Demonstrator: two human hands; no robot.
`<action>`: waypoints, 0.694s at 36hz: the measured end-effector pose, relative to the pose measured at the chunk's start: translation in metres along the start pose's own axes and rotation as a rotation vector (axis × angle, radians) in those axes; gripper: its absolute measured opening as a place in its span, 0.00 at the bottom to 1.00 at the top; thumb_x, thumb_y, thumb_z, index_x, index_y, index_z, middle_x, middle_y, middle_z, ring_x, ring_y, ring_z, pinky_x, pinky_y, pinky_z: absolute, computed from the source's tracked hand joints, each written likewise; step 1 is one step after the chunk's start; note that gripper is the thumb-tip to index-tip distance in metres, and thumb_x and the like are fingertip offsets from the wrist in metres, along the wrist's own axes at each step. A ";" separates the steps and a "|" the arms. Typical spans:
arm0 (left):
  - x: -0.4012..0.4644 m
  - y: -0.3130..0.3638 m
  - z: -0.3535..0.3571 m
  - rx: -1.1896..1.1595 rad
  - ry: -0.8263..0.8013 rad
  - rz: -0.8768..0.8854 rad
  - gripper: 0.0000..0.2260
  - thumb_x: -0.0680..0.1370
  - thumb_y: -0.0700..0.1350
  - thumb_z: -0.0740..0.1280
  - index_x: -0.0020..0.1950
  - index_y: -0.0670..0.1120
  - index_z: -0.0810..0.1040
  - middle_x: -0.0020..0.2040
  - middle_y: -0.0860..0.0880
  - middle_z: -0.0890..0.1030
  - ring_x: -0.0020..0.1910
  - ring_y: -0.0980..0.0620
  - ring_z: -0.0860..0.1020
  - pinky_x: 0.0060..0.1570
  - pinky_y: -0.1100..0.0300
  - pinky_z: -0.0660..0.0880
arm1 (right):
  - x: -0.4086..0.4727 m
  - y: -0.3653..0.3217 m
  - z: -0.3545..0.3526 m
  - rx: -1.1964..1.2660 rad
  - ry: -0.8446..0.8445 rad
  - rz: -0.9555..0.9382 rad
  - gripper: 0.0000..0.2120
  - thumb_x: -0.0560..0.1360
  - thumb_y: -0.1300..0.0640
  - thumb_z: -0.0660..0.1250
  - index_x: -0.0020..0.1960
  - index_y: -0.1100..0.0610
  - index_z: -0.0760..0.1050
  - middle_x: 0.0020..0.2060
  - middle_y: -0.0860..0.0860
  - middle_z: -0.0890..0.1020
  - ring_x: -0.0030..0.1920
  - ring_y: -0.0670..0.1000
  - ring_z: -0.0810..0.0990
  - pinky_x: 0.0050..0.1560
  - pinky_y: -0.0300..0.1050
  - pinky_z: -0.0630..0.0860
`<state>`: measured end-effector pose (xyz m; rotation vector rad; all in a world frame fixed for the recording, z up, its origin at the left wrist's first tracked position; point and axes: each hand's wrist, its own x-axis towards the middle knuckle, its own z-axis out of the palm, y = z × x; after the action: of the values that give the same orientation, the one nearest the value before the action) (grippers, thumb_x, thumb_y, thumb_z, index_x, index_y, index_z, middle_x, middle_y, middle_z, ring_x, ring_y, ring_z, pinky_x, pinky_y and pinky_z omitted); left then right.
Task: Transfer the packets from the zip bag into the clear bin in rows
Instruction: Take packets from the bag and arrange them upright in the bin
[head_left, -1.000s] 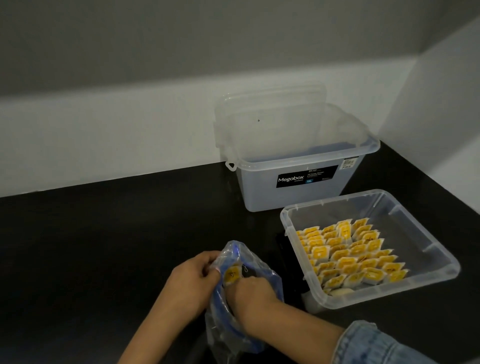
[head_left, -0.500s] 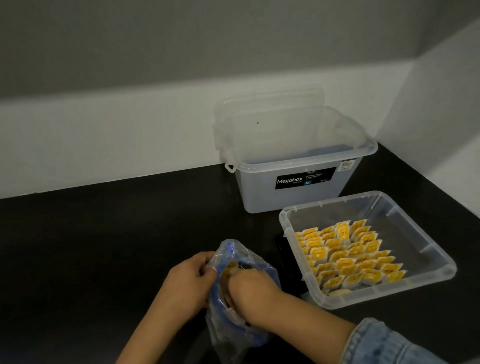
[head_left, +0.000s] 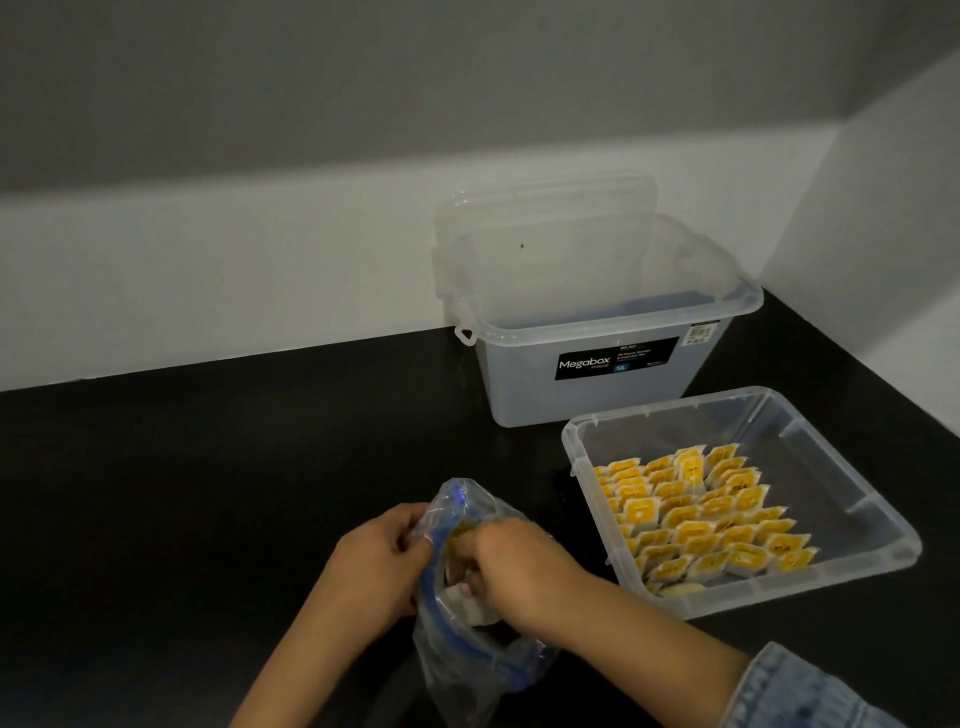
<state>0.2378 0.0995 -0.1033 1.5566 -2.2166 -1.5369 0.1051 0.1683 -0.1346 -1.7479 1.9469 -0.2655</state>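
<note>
A clear zip bag (head_left: 467, 654) with a blue zipper rim lies on the black counter at bottom centre. My left hand (head_left: 376, 566) grips the left edge of the bag's mouth. My right hand (head_left: 511, 564) reaches into the mouth with curled fingers; what it holds is hidden. To the right sits the shallow clear bin (head_left: 878, 535), holding several rows of yellow and white packets (head_left: 696, 519) in its near left part.
A taller clear Megabox storage box (head_left: 597, 364) stands behind the bin, its lid (head_left: 545, 218) leaning against the white wall. Walls close off the back and right. Black counter (head_left: 208, 493) spreads to the left.
My right hand has pushed deeper into the bag's mouth, and the yellow packet seen at the opening a second ago is now covered. My left hand keeps its grip.
</note>
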 end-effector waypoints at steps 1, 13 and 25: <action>0.000 -0.001 0.000 0.003 0.006 0.001 0.13 0.79 0.45 0.61 0.63 0.56 0.70 0.51 0.52 0.78 0.45 0.55 0.81 0.45 0.57 0.80 | -0.002 0.001 -0.003 0.040 0.005 0.010 0.07 0.77 0.59 0.63 0.52 0.56 0.78 0.49 0.55 0.80 0.51 0.55 0.79 0.52 0.50 0.76; 0.003 -0.002 0.000 0.046 0.001 0.007 0.14 0.80 0.46 0.60 0.64 0.57 0.69 0.49 0.53 0.78 0.43 0.56 0.81 0.40 0.62 0.78 | -0.010 0.011 -0.040 0.475 0.115 0.136 0.10 0.70 0.57 0.74 0.39 0.46 0.74 0.34 0.44 0.78 0.37 0.41 0.78 0.42 0.37 0.76; -0.002 0.004 -0.001 0.260 0.113 0.081 0.19 0.78 0.55 0.61 0.69 0.56 0.66 0.61 0.53 0.70 0.50 0.60 0.72 0.47 0.66 0.71 | -0.021 0.008 -0.062 1.024 0.258 0.144 0.02 0.73 0.60 0.71 0.44 0.57 0.78 0.27 0.47 0.80 0.25 0.43 0.75 0.26 0.35 0.72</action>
<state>0.2361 0.1003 -0.0989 1.5475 -2.4597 -1.1471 0.0689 0.1781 -0.0807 -0.9125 1.5932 -1.2243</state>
